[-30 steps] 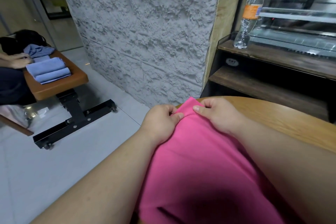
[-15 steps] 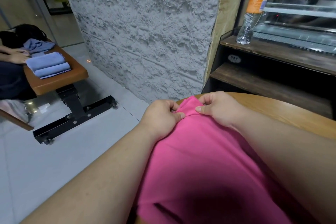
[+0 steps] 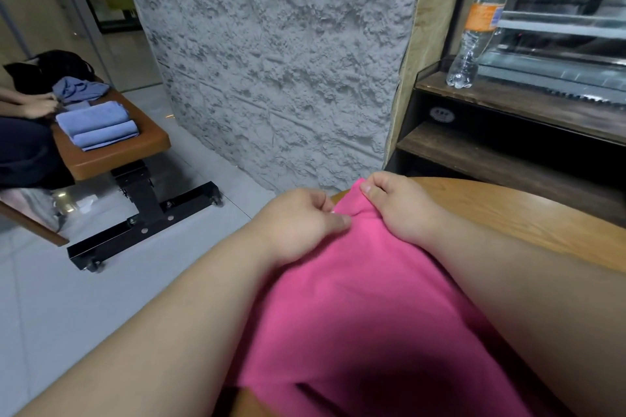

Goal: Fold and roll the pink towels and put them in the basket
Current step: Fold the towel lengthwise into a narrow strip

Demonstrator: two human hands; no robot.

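Observation:
A pink towel (image 3: 359, 308) lies stretched along the round wooden table (image 3: 528, 213), running from its far edge back toward me between my forearms. My left hand (image 3: 298, 223) pinches the towel's far end on the left side. My right hand (image 3: 399, 203) pinches the same far end on the right, fingers curled over the cloth. The two hands sit close together at the table's far rim. No basket is in view.
A rough grey stone wall (image 3: 277, 71) stands just beyond the table. A dark wooden shelf (image 3: 515, 101) at right carries a plastic bottle (image 3: 477, 30). At left, a padded bench (image 3: 111, 149) holds folded blue towels (image 3: 98, 125); another person's hands (image 3: 37, 105) work there.
My hands keep their pinch on the towel's far end; the left hand has slid slightly back and apart from the right. The view has shifted a little.

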